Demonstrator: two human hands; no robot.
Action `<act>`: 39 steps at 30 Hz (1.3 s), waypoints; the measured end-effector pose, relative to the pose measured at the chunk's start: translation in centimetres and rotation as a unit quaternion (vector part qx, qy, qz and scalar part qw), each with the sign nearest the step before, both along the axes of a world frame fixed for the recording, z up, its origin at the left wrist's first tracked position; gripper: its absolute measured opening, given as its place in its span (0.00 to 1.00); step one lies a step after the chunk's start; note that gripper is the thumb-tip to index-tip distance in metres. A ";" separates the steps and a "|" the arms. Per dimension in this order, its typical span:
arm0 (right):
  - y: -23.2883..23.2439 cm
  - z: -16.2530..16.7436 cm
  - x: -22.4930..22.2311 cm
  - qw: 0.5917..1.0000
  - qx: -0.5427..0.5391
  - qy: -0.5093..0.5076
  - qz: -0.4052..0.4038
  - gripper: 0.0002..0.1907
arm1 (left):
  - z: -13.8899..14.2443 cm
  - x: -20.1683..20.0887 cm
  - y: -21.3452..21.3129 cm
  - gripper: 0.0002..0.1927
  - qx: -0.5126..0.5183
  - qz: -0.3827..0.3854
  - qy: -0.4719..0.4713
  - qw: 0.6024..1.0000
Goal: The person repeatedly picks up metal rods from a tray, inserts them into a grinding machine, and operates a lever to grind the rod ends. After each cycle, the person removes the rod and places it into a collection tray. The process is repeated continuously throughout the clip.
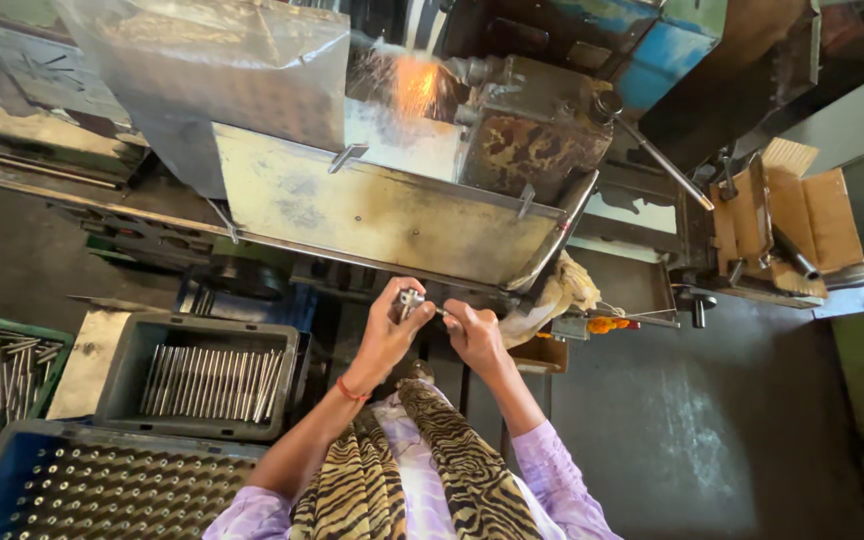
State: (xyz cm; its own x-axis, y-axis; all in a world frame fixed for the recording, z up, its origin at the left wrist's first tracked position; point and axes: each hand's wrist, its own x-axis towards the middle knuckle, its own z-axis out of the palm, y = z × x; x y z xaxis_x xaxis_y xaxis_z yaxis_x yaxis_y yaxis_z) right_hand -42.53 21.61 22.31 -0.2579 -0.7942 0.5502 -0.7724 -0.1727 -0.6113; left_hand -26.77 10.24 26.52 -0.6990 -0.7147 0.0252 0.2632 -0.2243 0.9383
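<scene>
My left hand [384, 335] is pinched shut on a small metal gauge [410, 300], held up just below the grinder's tray [382, 215]; my right hand [474, 335] sits just beside it, fingers closed on a thin rod [442, 313] whose tip meets the gauge; I judge this a checking step, so I should keep the rod square to the gauge, grip lightly, and stay low under the tray, clear of the sparks [414, 85] above; finished rods lie in the grey bin [202, 375] to my left, more stand in the blue crate [102, 490] nearby.
</scene>
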 end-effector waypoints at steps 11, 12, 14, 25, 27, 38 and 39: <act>0.4 2.2 0.4 0.998 0.038 -0.044 -0.012 0.10 | 0.4 -0.4 -0.5 0.10 0.039 -0.068 -0.007 0.997; 0.3 2.8 0.3 0.999 0.028 -0.012 0.008 0.12 | 0.4 -0.4 -0.6 0.09 0.072 -0.096 -0.043 0.992; 0.0 3.7 0.8 0.994 0.072 -0.069 -0.034 0.11 | 0.5 -0.3 -0.7 0.09 0.059 -0.074 -0.012 0.995; 1.0 7.0 -0.6 0.893 0.168 -0.375 0.183 0.14 | 0.2 1.0 -1.0 0.11 0.191 -0.120 0.074 0.971; 1.2 6.5 -1.4 0.906 0.152 -0.344 0.192 0.14 | 0.4 1.0 0.2 0.12 0.169 -0.083 0.074 0.979; 1.1 -0.5 2.1 0.787 0.019 -0.579 0.211 0.14 | -1.0 3.7 1.2 0.09 0.114 -0.036 -0.009 0.993; 1.3 0.0 2.3 0.791 0.007 -0.574 0.212 0.14 | -1.5 4.1 1.3 0.09 0.101 -0.033 -0.008 0.994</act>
